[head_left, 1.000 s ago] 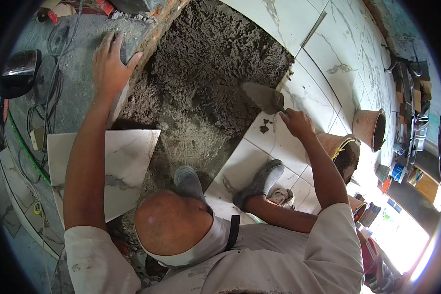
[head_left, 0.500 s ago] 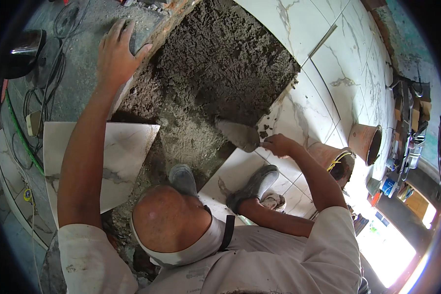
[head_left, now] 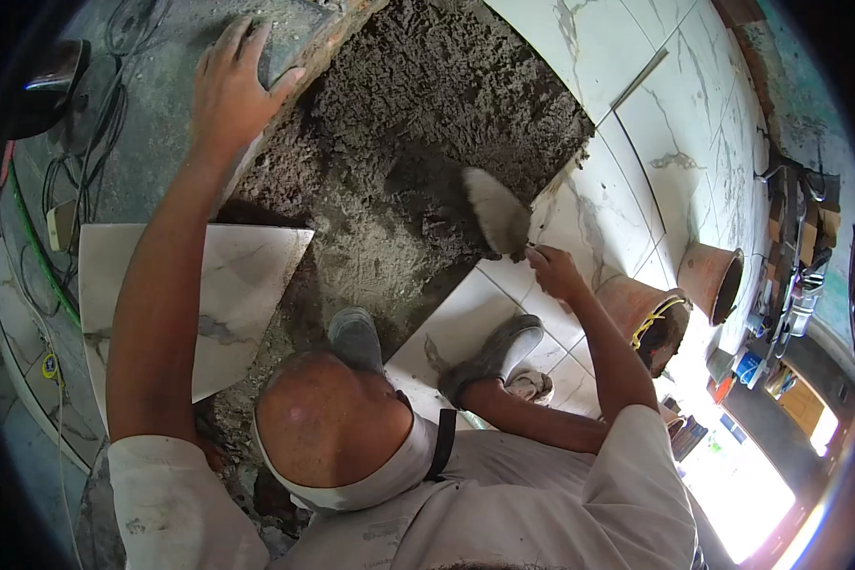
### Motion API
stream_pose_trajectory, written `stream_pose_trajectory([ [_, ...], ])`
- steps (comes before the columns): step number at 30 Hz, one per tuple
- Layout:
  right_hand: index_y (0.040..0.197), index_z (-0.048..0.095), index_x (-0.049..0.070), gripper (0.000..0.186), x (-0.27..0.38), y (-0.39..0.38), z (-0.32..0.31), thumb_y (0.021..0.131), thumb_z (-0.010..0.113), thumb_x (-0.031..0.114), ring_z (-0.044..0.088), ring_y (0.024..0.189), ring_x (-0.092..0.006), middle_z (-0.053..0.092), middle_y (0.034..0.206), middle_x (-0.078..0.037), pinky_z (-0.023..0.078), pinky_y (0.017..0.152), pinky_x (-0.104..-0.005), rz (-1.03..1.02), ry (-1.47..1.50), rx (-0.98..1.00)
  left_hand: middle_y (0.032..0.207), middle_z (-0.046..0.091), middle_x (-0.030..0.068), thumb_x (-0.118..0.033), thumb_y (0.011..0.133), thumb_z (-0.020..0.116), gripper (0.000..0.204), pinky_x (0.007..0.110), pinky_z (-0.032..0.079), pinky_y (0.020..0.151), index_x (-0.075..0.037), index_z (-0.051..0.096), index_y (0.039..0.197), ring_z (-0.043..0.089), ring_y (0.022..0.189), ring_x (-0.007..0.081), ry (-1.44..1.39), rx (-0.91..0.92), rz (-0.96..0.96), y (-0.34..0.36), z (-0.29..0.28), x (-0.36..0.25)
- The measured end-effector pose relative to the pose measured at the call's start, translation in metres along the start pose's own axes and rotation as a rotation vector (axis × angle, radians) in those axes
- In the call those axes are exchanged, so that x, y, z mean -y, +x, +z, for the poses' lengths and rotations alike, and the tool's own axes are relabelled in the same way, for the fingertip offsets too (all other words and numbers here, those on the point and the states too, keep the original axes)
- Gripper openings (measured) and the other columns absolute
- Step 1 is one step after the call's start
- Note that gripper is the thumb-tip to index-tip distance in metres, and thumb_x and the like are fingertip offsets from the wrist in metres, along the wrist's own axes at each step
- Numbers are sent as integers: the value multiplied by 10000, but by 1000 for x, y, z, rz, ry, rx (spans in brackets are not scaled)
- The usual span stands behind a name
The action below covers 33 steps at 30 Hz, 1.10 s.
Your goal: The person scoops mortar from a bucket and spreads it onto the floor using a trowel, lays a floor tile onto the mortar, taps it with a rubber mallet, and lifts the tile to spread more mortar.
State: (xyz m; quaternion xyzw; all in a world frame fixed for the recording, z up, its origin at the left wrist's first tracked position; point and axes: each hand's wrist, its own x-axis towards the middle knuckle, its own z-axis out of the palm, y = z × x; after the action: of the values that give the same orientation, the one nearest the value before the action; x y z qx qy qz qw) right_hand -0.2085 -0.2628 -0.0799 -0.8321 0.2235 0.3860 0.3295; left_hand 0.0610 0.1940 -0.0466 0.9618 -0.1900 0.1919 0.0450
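Since the frame half a second ago, the trowel has swung round and upward: its blade, which pointed toward the mortar's left edge beside the corner of the near white tiles, now points toward the mortar's far edge. Its place is over the right edge of the dark, wet mortar bed, just past that tile corner; whether the metal touches the mortar I cannot tell. Closed around the handle end is the right hand, above the laid white tiles, which have grey veins and border the mortar's right edge. The left hand grips nothing; it lies spread on the grey ledge, thumb reaching the ledge's broken right edge, where the mortar begins. Below that hand, the left forearm passes over a loose white tile, whose upper right corner juts toward the bare, rough floor. One grey shoe stands at the near end of that rough strip, while the other shoe rests on the near laid tiles, a crumpled rag just beside it. Farther right, near the right forearm, are two reddish-brown buckets, the closer one with yellow cord at its rim. Along the ledge's left side runs a green hose.
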Motion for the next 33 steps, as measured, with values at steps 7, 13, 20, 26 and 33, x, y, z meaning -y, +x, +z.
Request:
stream_pose_trajectory([
  [7, 1062, 582, 40, 441, -67, -55, 20, 954, 420, 436, 587, 894, -477, 631, 904, -287, 443, 760, -557, 230, -363, -548, 1402, 430, 127, -513, 847, 605, 684, 457, 337, 1048, -105, 441, 1371, 420, 1265, 331, 11, -3, 9, 2, -1, 0],
  [13, 962, 589, 109, 339, -36, -68, 69, 908, 506, 434, 623, 857, -425, 659, 876, -204, 477, 742, -535, 156, -298, -282, 1412, 421, 124, -521, 848, 598, 695, 453, 328, 1060, -117, 424, 1386, 406, 1280, 332, 23, 20, -1, 1, 1, 0],
  [20, 982, 596, 133, 323, 5, -49, 28, 913, 514, 438, 651, 822, -331, 656, 861, -126, 514, 698, -463, -68, -612, -280, 1412, 420, 127, -537, 850, 587, 697, 461, 321, 1062, -122, 425, 1386, 407, 1276, 339, 29, -3, 21, 0, 1, 1],
  [26, 1101, 564, 165, 326, 75, 22, -13, 941, 464, 431, 668, 840, -334, 666, 942, -132, 535, 697, -472, -134, -852, -261, 1408, 422, 130, -528, 850, 593, 688, 467, 323, 1056, -119, 431, 1379, 412, 1268, 342, -3, -21, 33, 0, -2, -1],
  [33, 1035, 566, 138, 324, 100, 46, -27, 912, 517, 434, 677, 842, -301, 658, 933, -112, 554, 695, -459, -254, -935, -41, 1390, 430, 148, -438, 822, 658, 671, 467, 344, 1028, -106, 444, 1365, 429, 1246, 353, -50, -19, 32, 4, -9, -4],
])
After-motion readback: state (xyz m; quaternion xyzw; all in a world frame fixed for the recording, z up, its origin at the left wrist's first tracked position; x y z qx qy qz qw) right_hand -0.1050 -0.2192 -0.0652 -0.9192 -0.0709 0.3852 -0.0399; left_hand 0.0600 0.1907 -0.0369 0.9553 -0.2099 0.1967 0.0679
